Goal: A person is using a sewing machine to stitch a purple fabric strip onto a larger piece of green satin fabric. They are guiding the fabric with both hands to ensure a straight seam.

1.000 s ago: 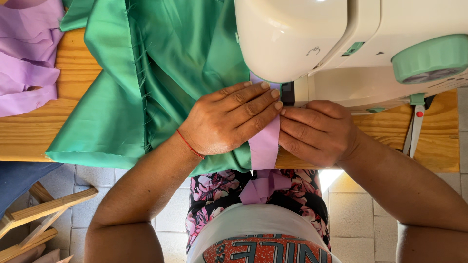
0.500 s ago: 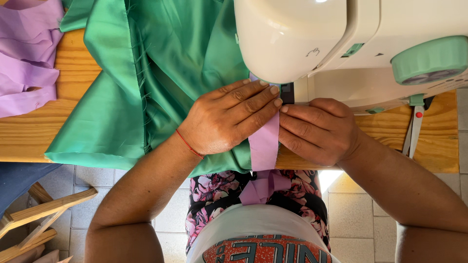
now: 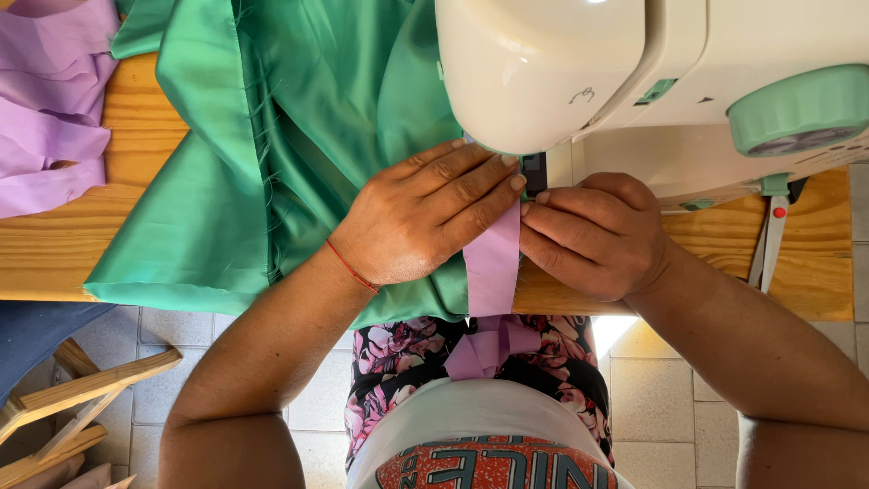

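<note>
Head view. We see our left hand (image 3: pixel 425 217) at the centre of the frame, laid flat with fingers extended and released, pressing the green satin fabric (image 3: pixel 272 145) onto the wooden table (image 3: pixel 54 263); its fingertips reach the foot of the cream sewing machine (image 3: pixel 579 72) that fills the upper right. Just beside it, our right hand (image 3: pixel 593 237) rests with fingers curled, their tips pinching the edge of the lilac strip (image 3: pixel 493 267) — this strip runs from under the machine head down over the table edge toward the lower centre of the frame. The green fabric spreads from the machine toward the upper left and hangs over the near table edge. More lilac cloth (image 3: pixel 45 109) lies bunched at the upper left, apart from both hands. A mint-green handwheel (image 3: pixel 801 109) sits at the far right — below it, a red-handled tool (image 3: pixel 774 235) lies on the table.
</note>
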